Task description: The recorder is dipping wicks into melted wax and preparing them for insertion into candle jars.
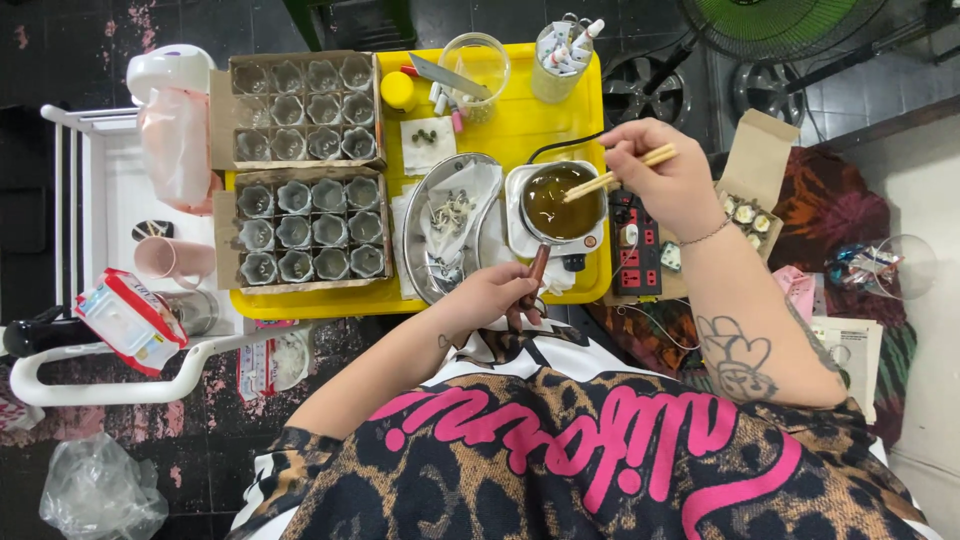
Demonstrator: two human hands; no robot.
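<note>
We see a red-and-white packet (132,318) at far left, cardboard boxes of cups (300,222) on the yellow tray (520,125); our left hand (492,295) is clamped on the pan handle (535,275), our right hand (670,180) pinches chopsticks (615,174) dipped in the pan's brown liquid (558,202)

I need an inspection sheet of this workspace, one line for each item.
Surface: yellow tray, crowded.
Job's things: small pot of brown liquid on a white base; chopsticks dip into it.
Clutter: two boxes of empty moulds; metal dish; jar of tubes.
Grippers: left hand grips the pot handle; right hand holds the chopsticks.
Cables: black cord by the pot; power strip.
Surroundings: green fan; white rack; dark floor.
</note>
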